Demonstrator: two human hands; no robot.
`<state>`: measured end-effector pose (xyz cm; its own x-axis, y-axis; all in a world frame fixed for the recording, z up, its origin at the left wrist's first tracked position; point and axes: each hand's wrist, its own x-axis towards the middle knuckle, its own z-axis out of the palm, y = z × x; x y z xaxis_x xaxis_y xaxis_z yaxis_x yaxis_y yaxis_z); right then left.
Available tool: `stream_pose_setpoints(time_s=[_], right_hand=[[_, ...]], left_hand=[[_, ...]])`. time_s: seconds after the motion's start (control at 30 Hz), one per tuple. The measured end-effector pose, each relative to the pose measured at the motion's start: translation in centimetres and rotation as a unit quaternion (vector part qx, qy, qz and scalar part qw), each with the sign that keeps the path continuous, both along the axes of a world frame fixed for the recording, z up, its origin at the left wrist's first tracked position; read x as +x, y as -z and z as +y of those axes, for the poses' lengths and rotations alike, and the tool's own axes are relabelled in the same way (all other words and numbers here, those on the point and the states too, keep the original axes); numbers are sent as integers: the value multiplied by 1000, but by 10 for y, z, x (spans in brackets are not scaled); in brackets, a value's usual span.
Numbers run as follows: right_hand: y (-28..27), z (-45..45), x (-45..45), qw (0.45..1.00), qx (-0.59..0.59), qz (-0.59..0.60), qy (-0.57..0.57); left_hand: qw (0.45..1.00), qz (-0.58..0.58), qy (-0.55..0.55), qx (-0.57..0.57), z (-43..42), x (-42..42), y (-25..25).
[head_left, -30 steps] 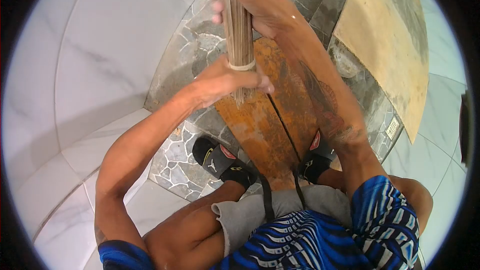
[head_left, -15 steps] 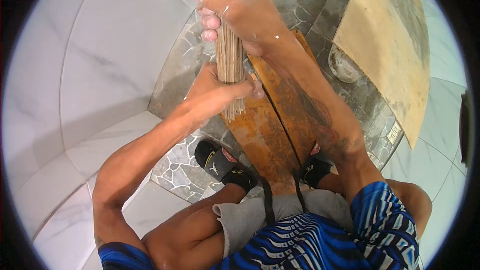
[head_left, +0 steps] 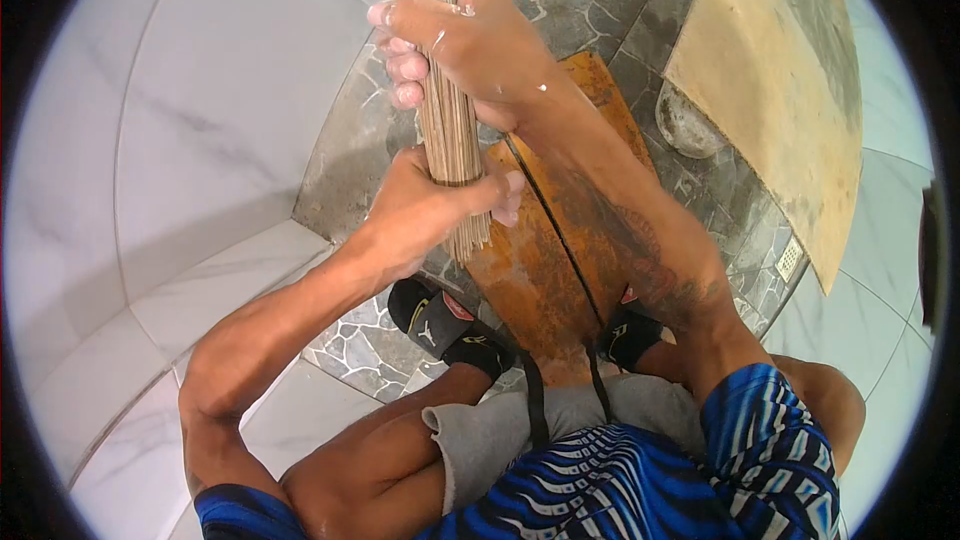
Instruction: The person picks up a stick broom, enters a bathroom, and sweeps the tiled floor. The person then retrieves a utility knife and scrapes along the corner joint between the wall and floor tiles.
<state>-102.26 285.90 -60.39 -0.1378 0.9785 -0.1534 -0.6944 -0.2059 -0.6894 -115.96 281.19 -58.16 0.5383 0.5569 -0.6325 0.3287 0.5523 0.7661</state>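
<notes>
Grey-veined white marble-look tiles [head_left: 240, 70] line the left side. A crazy-paving-patterned grey floor [head_left: 365, 350] with pale joints carries scuffed orange wooden boards [head_left: 530, 290]; rightward are a stained tan panel [head_left: 770, 90] and a small drain grate [head_left: 789, 260].

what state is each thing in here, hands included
stick bundle: gripped, lower ends uneven
right hand: closed round the bundle, flecked white
left hand: closed round it, near its lower end
orange wooden boards: scuffed, dark gap between them
slide sandals: on the feet
tan sheet: stained dark in places
</notes>
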Motion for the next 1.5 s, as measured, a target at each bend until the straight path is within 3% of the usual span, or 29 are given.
stream_pose_setpoints(time_s=[0.43,0.53,0.6,0.7,0.77,0.8,0.83,0.9,0.97,1.0,1.03,1.07,1.2,1.3,1.5], right_hand=[[14,-16,-12,999,-38,9,-10],[9,-7,5,996,-67,-3,63],[2,-3,8,995,-83,-25,48],[-31,-7,20,988,-85,-113,66],[-33,-9,24,989,-46,-131,56],[-30,-1,26,993,-2,-114,34],[-29,3,27,994,41,-97,10],[-59,3,29,995,-68,-71,19],[-56,7,29,999,-35,13,11],[-20,14,28,995,49,86,-1],[0,19,29,978,134,157,-12],[-1,19,31,989,95,117,1],[-6,17,39,984,41,154,77],[-14,14,49,967,-7,219,131],[-13,18,67,954,16,230,189]], left_hand=[[997,51,43,-31,-2,-11,11],[999,19,47,-21,17,-11,13],[995,-17,93,-14,34,-15,6],[984,17,172,40,31,-19,15],[991,-24,133,8,33,-20,22],[993,-44,111,-7,34,-19,22],[985,-67,156,-28,35,-18,19],[961,-114,245,-63,39,-13,9],[943,-143,286,-92,39,-8,10],[933,-156,306,-108,37,-7,10],[940,-176,260,-134,35,-8,11],[944,-196,214,-158,32,-11,12],[918,-298,77,-248,38,-18,0],[935,-250,134,-212,39,-19,-9],[971,-198,17,-132,14,4,-29]])
